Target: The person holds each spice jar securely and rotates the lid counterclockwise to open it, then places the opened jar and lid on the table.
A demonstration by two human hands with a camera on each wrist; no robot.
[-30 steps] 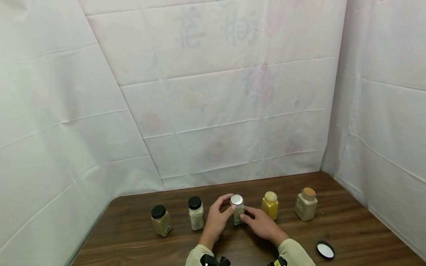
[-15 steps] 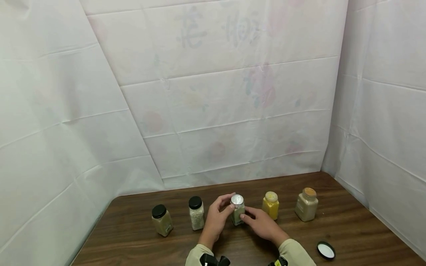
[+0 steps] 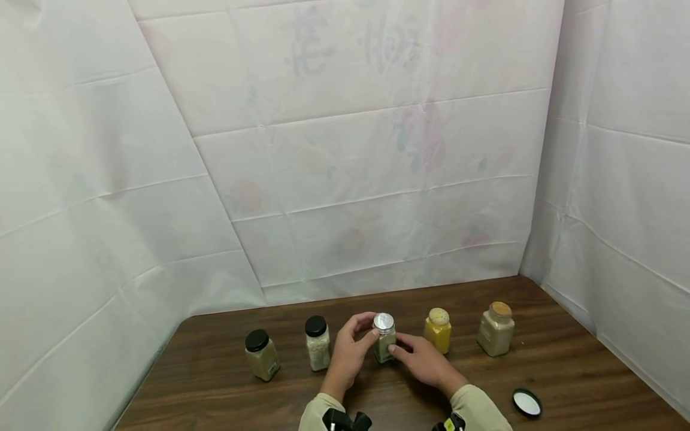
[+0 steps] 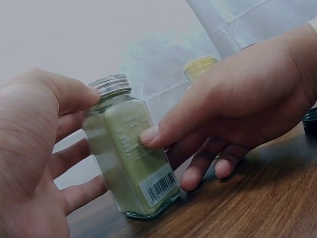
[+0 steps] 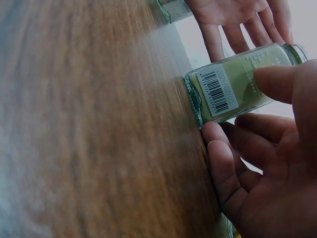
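A square glass spice jar (image 3: 385, 349) stands on the table between both hands, filled with pale green powder and topped with a ridged silver cap (image 4: 110, 84). My left hand (image 3: 347, 356) holds it from the left, thumb at the cap's edge and fingers behind the glass. From the right, my right hand (image 3: 427, 362) grips the body, its thumb (image 5: 277, 82) pressed on the printed front face. A barcode label (image 4: 159, 187) shows low on the jar. Part of the jar's far side is hidden.
Two black-capped jars, one olive (image 3: 263, 362) and one pale (image 3: 318, 350), stand to the left. A yellow jar (image 3: 438, 336) and a larger beige jar (image 3: 496, 335) stand right, near an upturned black lid (image 3: 527, 403). White cloth (image 3: 377, 227) hangs behind the table (image 3: 215, 401).
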